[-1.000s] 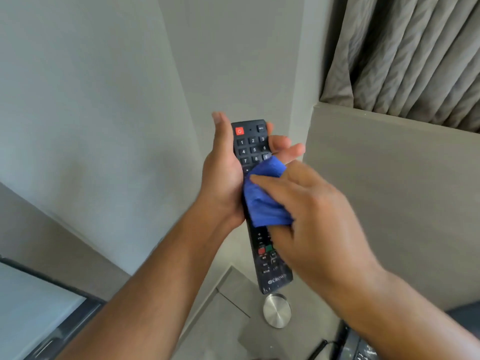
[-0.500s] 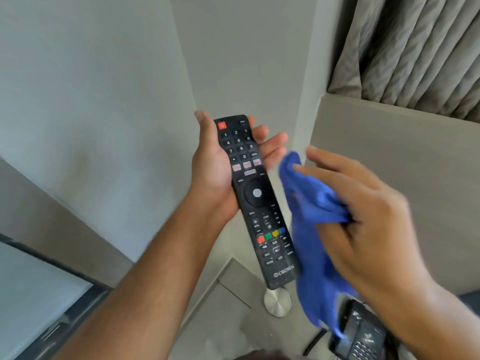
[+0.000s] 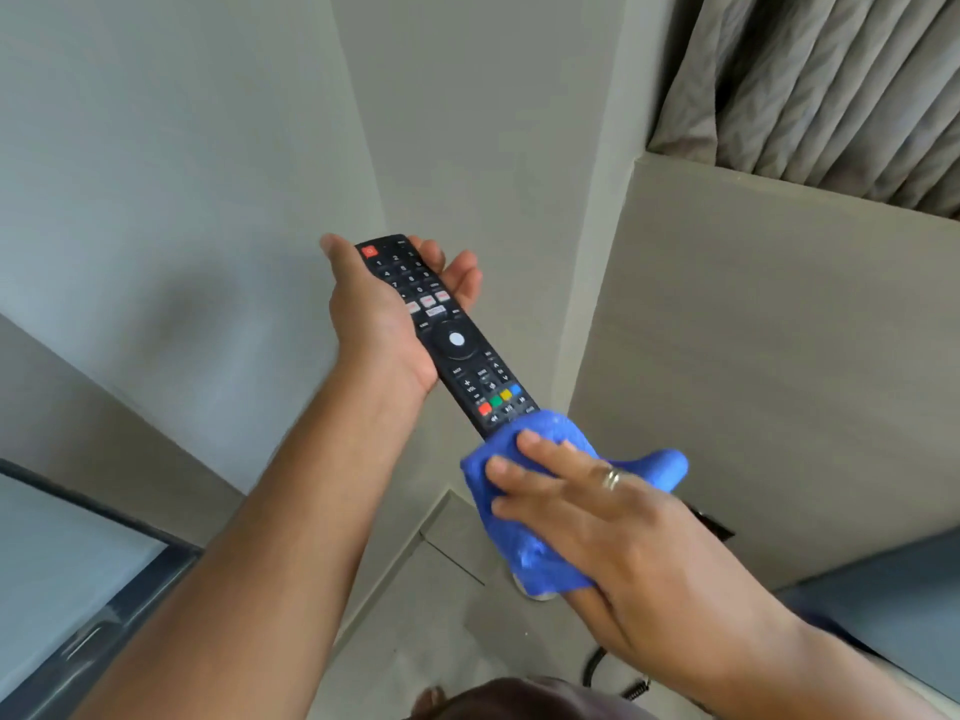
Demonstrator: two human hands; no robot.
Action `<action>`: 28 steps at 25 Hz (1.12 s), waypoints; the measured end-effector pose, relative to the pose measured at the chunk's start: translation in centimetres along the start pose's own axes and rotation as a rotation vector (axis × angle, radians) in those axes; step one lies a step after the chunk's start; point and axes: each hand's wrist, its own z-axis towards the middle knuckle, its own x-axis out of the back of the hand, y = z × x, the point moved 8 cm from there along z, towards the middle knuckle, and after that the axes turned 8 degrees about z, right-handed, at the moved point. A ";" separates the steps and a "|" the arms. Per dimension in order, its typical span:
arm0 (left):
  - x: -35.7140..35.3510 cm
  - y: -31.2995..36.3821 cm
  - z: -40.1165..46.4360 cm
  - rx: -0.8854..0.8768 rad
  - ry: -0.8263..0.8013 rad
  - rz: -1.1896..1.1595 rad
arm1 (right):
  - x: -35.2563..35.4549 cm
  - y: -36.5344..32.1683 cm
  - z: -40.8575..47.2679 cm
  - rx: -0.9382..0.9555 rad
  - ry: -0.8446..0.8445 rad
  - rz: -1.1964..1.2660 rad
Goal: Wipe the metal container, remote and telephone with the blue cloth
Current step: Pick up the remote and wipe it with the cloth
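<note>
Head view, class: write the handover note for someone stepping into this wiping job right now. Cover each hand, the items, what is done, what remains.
Left hand: gripping the long black button remote at its top end, keypad up, held in the air.
Right hand: pressing the bunched blue cloth around the remote's lower end.
Round metal container: on the surface below, almost hidden by the cloth.
Telephone: out of view; only a coiled black cord shows.
Done: remote wiping is underway.
Left: finish the remote; the frame does not show whether the container and telephone are wiped.
</note>
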 end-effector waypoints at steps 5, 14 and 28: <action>2.1 1.0 0.7 -0.032 -0.051 -0.013 | 1.0 7.2 -3.5 -0.443 0.011 0.058; -2.6 1.0 -3.6 -0.019 -0.366 0.017 | 3.9 1.6 1.1 -0.333 0.306 0.174; 0.2 4.8 -3.0 -0.157 -0.141 -0.055 | 2.3 3.1 -1.5 -0.438 0.249 0.283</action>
